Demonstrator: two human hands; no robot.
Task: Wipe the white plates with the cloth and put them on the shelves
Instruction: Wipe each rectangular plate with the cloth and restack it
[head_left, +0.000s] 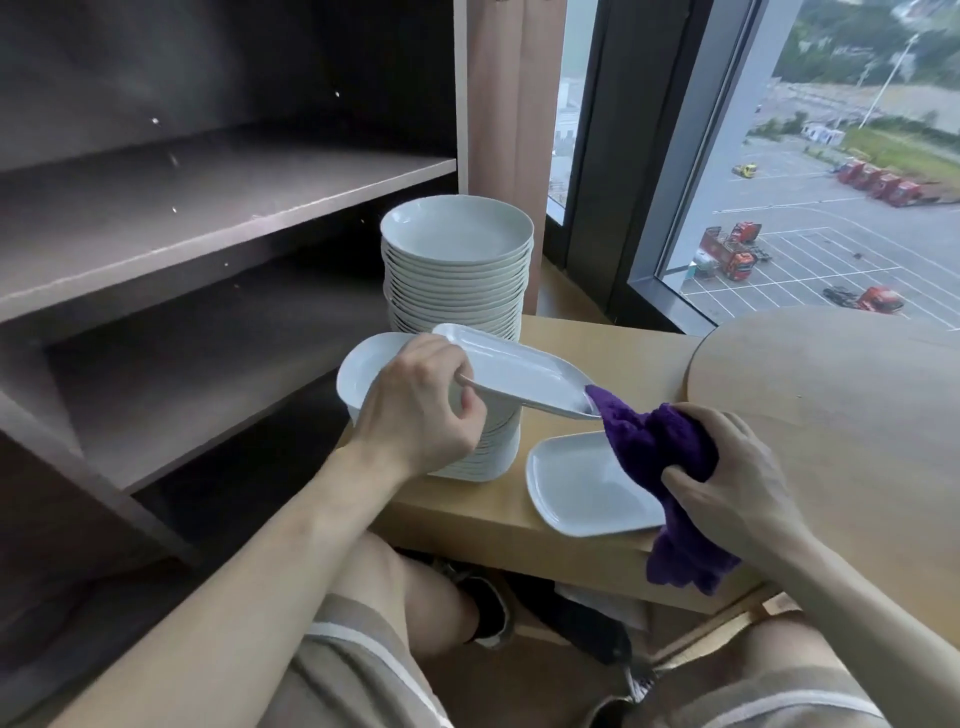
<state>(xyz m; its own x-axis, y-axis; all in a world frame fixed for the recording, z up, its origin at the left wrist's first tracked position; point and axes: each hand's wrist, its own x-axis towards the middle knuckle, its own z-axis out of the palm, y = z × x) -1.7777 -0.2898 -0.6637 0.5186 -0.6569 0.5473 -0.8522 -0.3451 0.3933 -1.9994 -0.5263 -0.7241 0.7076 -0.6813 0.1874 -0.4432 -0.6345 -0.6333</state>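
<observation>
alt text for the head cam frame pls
A left hand holds a white oblong plate tilted over a wooden table while the right hand holds a purple cloth against its end. Round white plates stand stacked behind, beside dark shelves.

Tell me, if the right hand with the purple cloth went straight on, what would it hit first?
Probably the white plate that the left hand holds tilted: the right hand points up-left at its lower end, where the purple cloth seems to touch it. Depth is uncertain.

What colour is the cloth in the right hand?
Purple; the cloth, gripped by the right hand, shows clearly in the head view.
</observation>
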